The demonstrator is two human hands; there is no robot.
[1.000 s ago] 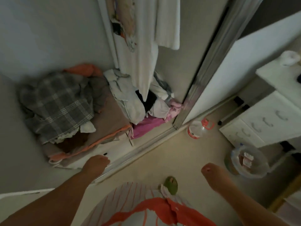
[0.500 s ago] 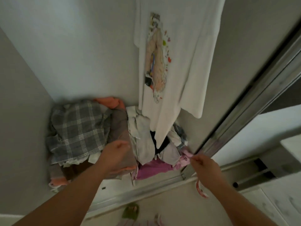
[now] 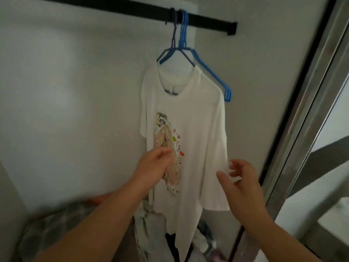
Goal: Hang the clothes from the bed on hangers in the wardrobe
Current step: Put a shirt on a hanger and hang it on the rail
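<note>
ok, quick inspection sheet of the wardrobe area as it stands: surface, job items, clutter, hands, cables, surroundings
surface: wardrobe floor hidden under clothes; pale back wall bare.
job's things: white printed T-shirt hangs on a hanger from the black rail; empty blue hangers beside it.
clutter: plaid garment and a mixed clothes pile at the bottom.
hands: left hand in front of the shirt's print, contact unclear; right hand open by the sleeve.
cables: nothing seen.
surroundings: metal sliding-door frame on the right.
</note>
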